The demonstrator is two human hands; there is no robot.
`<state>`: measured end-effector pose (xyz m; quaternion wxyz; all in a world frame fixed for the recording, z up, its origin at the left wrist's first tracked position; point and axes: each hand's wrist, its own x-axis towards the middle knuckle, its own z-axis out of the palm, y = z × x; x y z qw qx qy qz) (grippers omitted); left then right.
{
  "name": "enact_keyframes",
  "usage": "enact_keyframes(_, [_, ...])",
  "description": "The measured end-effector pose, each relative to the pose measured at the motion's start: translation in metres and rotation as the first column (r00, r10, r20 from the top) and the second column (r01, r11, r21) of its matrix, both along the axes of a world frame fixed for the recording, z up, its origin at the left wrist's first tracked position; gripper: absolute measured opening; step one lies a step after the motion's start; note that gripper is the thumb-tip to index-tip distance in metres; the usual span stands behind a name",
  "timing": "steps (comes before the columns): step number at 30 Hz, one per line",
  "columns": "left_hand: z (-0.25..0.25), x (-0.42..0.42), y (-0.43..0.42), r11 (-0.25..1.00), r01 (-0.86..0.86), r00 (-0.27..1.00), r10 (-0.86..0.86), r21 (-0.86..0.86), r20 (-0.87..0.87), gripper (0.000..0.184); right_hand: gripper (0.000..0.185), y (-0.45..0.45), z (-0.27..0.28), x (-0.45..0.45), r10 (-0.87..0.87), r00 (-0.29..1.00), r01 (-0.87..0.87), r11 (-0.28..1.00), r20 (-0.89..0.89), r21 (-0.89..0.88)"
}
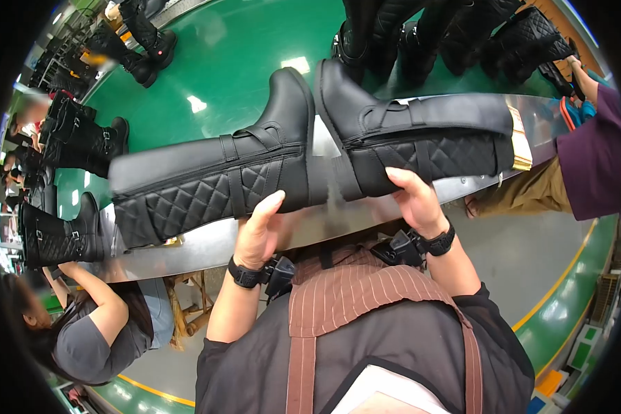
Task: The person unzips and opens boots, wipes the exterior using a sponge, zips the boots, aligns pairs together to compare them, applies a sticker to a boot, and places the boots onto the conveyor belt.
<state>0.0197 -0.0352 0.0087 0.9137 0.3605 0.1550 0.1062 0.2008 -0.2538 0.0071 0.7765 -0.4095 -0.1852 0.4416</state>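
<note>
Two tall black boots with quilted shafts and side zips lie on their sides, soles facing each other and nearly touching at the toes. My left hand (261, 224) grips the left boot (193, 200) near its heel, thumb on the quilted side and fingers hidden underneath. At the heel of the right boot (428, 152), my right hand (417, 200) holds on the same way, with the thumb on top. The left boot's zip looks closed; the right boot's zip seems partly open. Beside the right boot's shaft opening is some cream and gold paper (520, 141).
Beneath the boots runs a metal ledge (214, 234) along a green surface (234, 48). More black boots stand at the top right (421, 34) and left (79, 134). A seated person (100, 331) is at lower left; another in purple (593, 159) is at right.
</note>
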Motion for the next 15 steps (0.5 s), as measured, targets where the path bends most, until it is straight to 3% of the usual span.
enact_keyframes(1, [-0.006, 0.003, 0.003, 0.983, -0.158, 0.986, 0.162, 0.089, -0.033, 0.037, 0.032, -0.001, 0.004, 0.003, -0.059, 0.998, 0.059, 0.998, 0.039, -0.015])
enact_keyframes(2, [-0.008, 0.001, 0.006, 0.984, -0.153, 0.987, 0.156, 0.087, -0.031, 0.037, 0.029, -0.003, 0.013, 0.007, -0.153, 0.980, 0.172, 0.974, 0.127, -0.148])
enact_keyframes(3, [0.002, 0.002, 0.007, 0.903, -0.214, 0.970, 0.243, 0.372, -0.030, 0.036, 0.028, -0.003, 0.021, 0.012, -0.198, 0.939, 0.261, 0.942, 0.282, -0.211])
enact_keyframes(4, [0.009, 0.003, 0.007, 0.739, -0.252, 0.946, 0.325, 0.625, -0.003, 0.034, 0.028, -0.004, 0.026, 0.016, -0.222, 0.874, 0.355, 0.899, 0.432, -0.257])
enact_keyframes(5, [0.010, 0.002, 0.009, 0.682, -0.249, 0.925, 0.377, 0.687, -0.038, 0.030, 0.028, -0.006, 0.030, 0.018, -0.223, 0.873, 0.358, 0.897, 0.434, -0.258])
enact_keyframes(8, [0.005, -0.003, 0.026, 0.514, -0.186, 0.925, 0.380, 0.837, -0.027, 0.031, 0.029, -0.017, 0.039, 0.026, -0.185, 0.798, 0.453, 0.813, 0.574, -0.367])
enact_keyframes(9, [0.005, -0.003, 0.027, 0.509, -0.190, 0.921, 0.389, 0.839, -0.028, 0.031, 0.031, -0.019, 0.043, 0.027, -0.110, 0.757, 0.468, 0.779, 0.645, -0.417])
enact_keyframes(11, [0.011, -0.004, 0.032, 0.619, -0.012, 0.906, 0.339, 0.786, -0.253, 0.031, 0.037, -0.020, 0.035, 0.034, 0.060, 0.678, 0.498, 0.696, 0.733, -0.517])
enact_keyframes(12, [0.013, 0.000, 0.030, 0.553, -0.115, 0.909, 0.393, 0.825, -0.136, 0.030, 0.043, -0.020, 0.027, 0.036, 0.057, 0.695, 0.483, 0.702, 0.717, -0.523])
enact_keyframes(14, [0.018, 0.000, 0.031, 0.580, -0.085, 0.893, 0.405, 0.811, -0.196, 0.031, 0.050, -0.022, 0.022, 0.033, 0.006, 0.627, 0.472, 0.792, 0.779, -0.386])
enact_keyframes(15, [0.015, 0.002, 0.031, 0.557, -0.151, 0.899, 0.421, 0.817, -0.121, 0.034, 0.053, -0.024, 0.021, 0.031, 0.053, 0.611, 0.437, 0.810, 0.790, -0.392])
